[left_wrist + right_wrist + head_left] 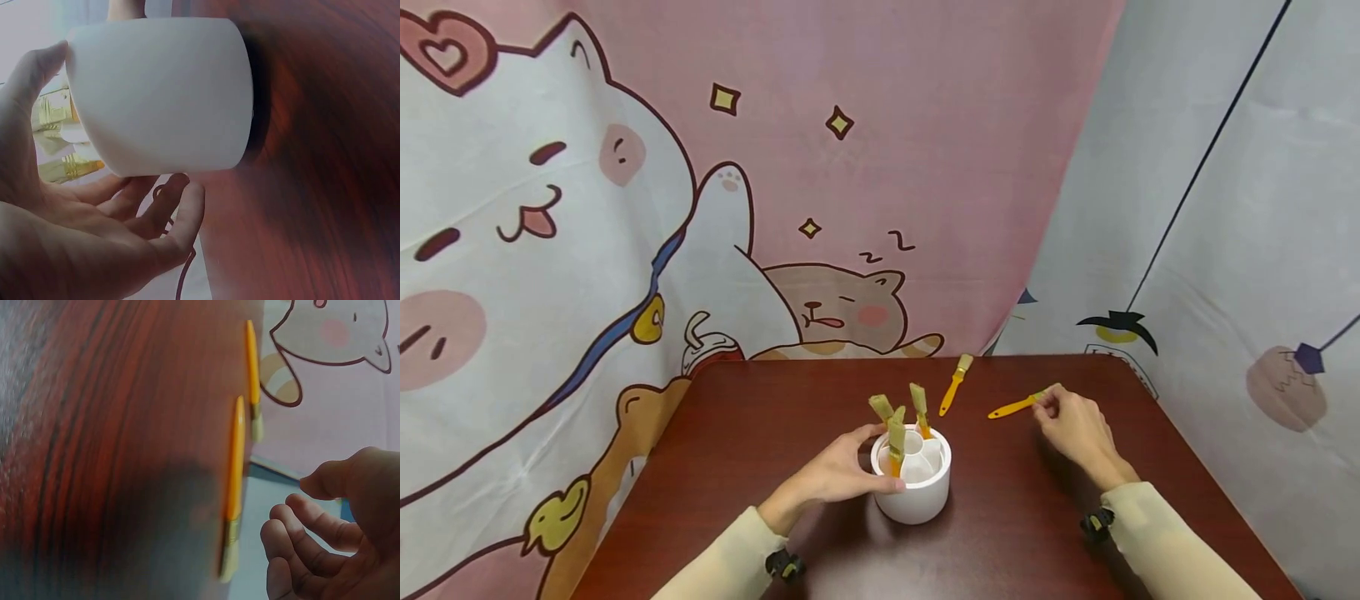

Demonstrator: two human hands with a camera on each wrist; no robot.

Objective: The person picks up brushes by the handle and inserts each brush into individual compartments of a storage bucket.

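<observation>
My left hand (841,468) grips a white round pot (913,502) by its rim, thumb at the near side and fingers at the far left. Inside, the pot is divided into compartments, and several paintbrushes (919,402) stand in it with bristles up. In the left wrist view, the pot (162,97) stands between thumb and fingers. My right hand (1077,427) hovers with loosely bent fingers just above the bristle end of a yellow-handled paintbrush (1011,408) lying on the table. The right wrist view shows a gap between this hand (325,531) and that paintbrush (234,469).
Another yellow-handled paintbrush (953,390) lies near the back edge of the dark red-brown table (737,442). Behind the table hangs a printed cloth (925,167) with cartoon animals. A dark wristband (1097,523) sits at the right sleeve.
</observation>
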